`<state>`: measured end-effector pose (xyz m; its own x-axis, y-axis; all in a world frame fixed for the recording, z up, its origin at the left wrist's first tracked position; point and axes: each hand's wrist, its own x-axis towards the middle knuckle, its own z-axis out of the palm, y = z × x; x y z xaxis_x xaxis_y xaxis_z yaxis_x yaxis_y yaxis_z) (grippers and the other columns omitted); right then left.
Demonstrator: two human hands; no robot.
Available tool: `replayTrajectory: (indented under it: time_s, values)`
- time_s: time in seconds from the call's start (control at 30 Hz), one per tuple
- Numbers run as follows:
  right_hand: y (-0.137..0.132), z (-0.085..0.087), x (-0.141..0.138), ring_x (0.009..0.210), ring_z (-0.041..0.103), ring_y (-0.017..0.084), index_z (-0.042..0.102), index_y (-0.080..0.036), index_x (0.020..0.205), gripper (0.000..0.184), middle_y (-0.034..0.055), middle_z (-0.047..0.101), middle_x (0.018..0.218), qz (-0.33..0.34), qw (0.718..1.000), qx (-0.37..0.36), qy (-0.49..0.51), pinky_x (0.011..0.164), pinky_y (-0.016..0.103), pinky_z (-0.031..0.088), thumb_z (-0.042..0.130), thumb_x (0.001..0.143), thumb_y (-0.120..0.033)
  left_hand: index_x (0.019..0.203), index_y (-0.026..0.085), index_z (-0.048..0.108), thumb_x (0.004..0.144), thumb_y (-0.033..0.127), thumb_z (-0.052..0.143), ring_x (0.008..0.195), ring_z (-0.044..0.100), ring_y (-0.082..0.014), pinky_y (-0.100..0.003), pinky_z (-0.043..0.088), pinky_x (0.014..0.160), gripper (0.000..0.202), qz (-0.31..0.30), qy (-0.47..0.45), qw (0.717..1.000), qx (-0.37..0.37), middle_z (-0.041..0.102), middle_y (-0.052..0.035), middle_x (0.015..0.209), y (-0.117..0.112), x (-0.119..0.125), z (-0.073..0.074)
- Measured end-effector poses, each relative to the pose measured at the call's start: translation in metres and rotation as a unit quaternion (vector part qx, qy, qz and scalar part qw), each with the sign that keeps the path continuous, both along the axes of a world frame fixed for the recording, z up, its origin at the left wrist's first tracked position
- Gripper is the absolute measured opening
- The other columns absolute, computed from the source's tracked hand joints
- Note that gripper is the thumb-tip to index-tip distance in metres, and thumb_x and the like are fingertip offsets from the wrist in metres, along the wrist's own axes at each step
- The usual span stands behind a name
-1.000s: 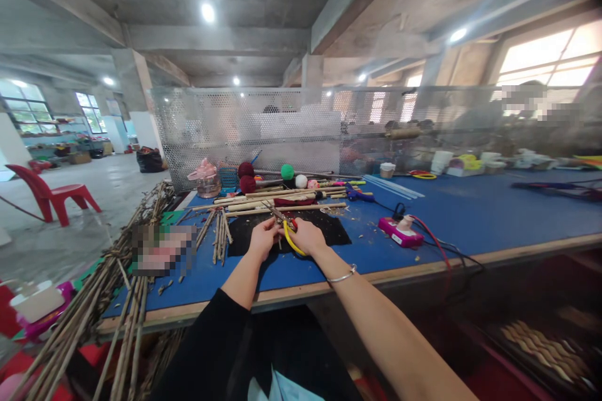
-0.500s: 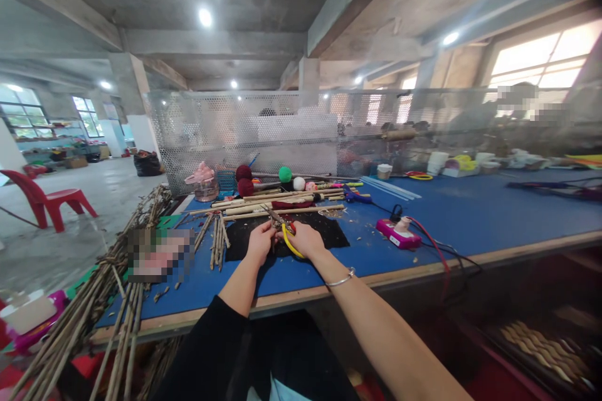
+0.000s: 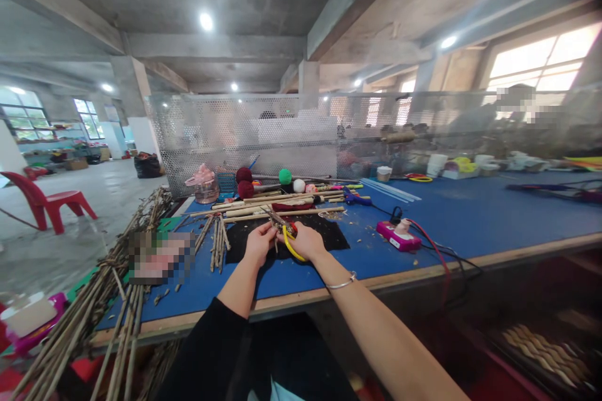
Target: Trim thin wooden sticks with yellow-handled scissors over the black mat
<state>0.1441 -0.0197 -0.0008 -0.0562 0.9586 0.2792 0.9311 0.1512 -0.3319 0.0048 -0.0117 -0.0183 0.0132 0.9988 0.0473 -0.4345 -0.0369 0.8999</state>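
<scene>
Over a black cloth (image 3: 336, 237) on the blue table, my right hand (image 3: 306, 242) grips a pair of yellow-handled scissors (image 3: 295, 252), their metal blades pointing up and to the left. Bits of red show beside the yellow handle. Close beside the blades, my left hand (image 3: 258, 243) is closed, thumb and fingertips pinched together. A short, thin brownish piece seems to be between its fingers, too small to name for sure. To the left of the cloth lie several cut twigs (image 3: 217, 244). Pale rods (image 3: 263, 216) lie just behind my hands.
Long twigs (image 3: 101, 282) are bundled at the table's left edge. Yarn balls (image 3: 285, 176), a lidded jar (image 3: 205, 188) and a blue glue gun (image 3: 357, 197) stand toward the back. At right sits a pink power strip (image 3: 397, 235) with cables. A perforated screen (image 3: 211, 131) rises behind.
Both hands stay in nearly the same place over the cloth, the scissors still held. The whole view has shifted very slightly.
</scene>
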Motion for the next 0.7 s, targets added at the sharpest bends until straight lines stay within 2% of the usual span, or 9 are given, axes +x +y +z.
replayTrajectory:
  time_s: [0.23,0.47,0.57,0.7]
  values:
    - [0.0013,-0.0032,0.0009,0.083,0.059,0.021,0.050,-0.020,0.098,0.054,0.0065,0.062,0.090,0.041,0.998,0.004,0.053,0.065,0.026,0.039,0.047,0.067,-0.064,0.097,0.014,0.064,0.058,0.017,0.070,0.062,0.058,-0.0099,-0.022,0.047,0.061,0.039,-0.004,-0.009,1.000,-0.006,0.066,-0.0073,0.084,-0.0054,0.0022,0.0051]
    - [0.0030,-0.0063,-0.0002,0.087,0.056,0.018,0.049,-0.020,0.101,0.051,0.0051,0.058,0.096,0.113,0.987,0.033,0.107,0.070,0.024,0.039,0.050,0.069,-0.059,0.099,0.015,0.062,0.059,0.021,0.070,0.069,0.059,-0.0134,-0.023,0.047,0.059,0.041,-0.011,0.009,1.000,-0.015,0.065,-0.0092,0.090,-0.0026,0.0015,0.0002]
    - [0.0035,-0.0073,-0.0002,0.087,0.056,0.017,0.048,-0.020,0.103,0.052,0.0057,0.058,0.097,0.118,0.986,0.041,0.107,0.071,0.024,0.039,0.049,0.069,-0.059,0.100,0.016,0.062,0.059,0.022,0.070,0.070,0.059,-0.0137,-0.024,0.047,0.060,0.042,-0.011,0.012,1.000,-0.018,0.064,-0.0094,0.091,-0.0030,0.0022,0.0002]
    - [0.0026,-0.0061,-0.0006,0.083,0.057,0.019,0.048,-0.020,0.101,0.052,0.0063,0.061,0.092,0.089,0.993,0.020,0.078,0.066,0.026,0.039,0.046,0.070,-0.061,0.099,0.015,0.062,0.059,0.023,0.070,0.066,0.058,-0.0114,-0.023,0.047,0.059,0.041,-0.019,0.016,1.000,-0.018,0.064,-0.0093,0.090,-0.0045,0.0031,0.0012]
